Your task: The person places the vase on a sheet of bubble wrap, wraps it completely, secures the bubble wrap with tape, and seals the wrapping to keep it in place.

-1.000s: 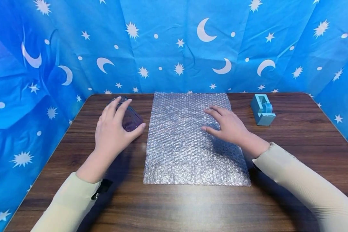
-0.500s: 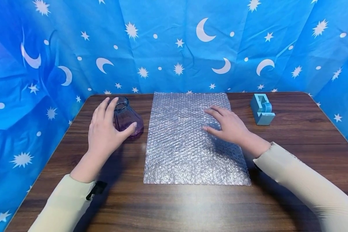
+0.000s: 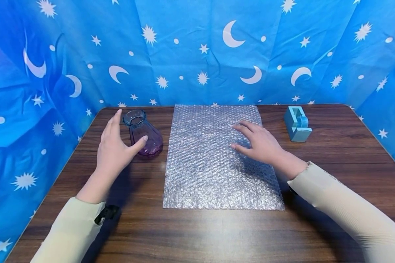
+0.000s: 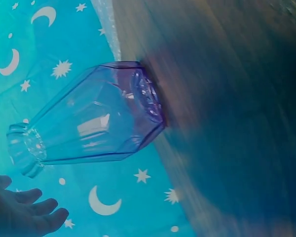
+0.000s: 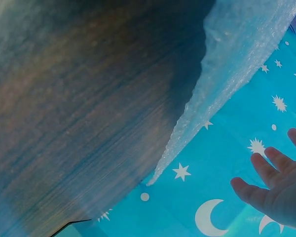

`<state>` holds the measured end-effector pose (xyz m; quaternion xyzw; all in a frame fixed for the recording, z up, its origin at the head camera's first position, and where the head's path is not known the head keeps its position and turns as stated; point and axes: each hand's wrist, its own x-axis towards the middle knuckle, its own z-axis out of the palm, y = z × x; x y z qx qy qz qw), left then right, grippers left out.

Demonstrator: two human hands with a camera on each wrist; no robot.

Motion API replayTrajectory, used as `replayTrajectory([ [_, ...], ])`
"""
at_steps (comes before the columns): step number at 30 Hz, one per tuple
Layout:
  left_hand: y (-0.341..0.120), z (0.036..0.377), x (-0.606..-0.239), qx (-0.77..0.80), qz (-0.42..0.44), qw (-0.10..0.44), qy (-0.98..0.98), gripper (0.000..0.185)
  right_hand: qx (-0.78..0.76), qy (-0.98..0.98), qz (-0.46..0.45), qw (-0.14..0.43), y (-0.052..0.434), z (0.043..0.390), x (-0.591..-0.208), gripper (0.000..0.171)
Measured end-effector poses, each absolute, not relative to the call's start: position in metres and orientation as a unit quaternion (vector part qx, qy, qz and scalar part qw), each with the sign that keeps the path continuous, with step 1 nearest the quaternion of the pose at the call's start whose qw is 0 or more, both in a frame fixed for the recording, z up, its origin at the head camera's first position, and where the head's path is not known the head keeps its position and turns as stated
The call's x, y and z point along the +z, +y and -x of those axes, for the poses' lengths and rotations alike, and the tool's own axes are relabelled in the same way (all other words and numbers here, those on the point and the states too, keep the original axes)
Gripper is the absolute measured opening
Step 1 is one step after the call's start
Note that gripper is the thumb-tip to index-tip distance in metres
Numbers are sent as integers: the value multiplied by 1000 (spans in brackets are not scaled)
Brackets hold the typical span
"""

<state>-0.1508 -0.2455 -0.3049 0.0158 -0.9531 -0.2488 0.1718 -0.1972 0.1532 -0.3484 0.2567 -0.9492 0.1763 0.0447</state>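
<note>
A glass vase [image 3: 147, 137], bluish at its scalloped rim and purple toward the base, stands upright on the left of the table. My left hand [image 3: 113, 151] is just left of it, fingers extended and thumb spread, the thumb overlapping the vase in the head view. In the left wrist view the vase [image 4: 96, 116] shows whole, with a gap between it and the fingertips [image 4: 49, 219]. Over the right half of a bubble wrap sheet [image 3: 214, 164] hovers my right hand [image 3: 261, 142], fingers loosely extended and holding nothing; its shadow falls on the sheet.
A light blue tape dispenser [image 3: 297, 124] stands at the back right of the wooden table [image 3: 197, 237]. Behind the table hangs a blue cloth [image 3: 191, 47] with white moons and stars, which also runs along both sides.
My left hand has drawn away from the vase to the left, uncovering its neck and rim. The vase now stands upright after leaning earlier. My right hand stays nearly still.
</note>
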Motion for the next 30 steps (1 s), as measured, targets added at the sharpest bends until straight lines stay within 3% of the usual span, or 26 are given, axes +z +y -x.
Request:
replayTrajectory([
  [16, -264, 170, -321, -403, -39, 51, -913, 104, 176, -946, -266, 52, 151, 199, -351, 65],
  [30, -274, 192, -339, -482, -10, -11, -876, 100, 180, -947, -263, 49, 152, 200, -353, 65],
])
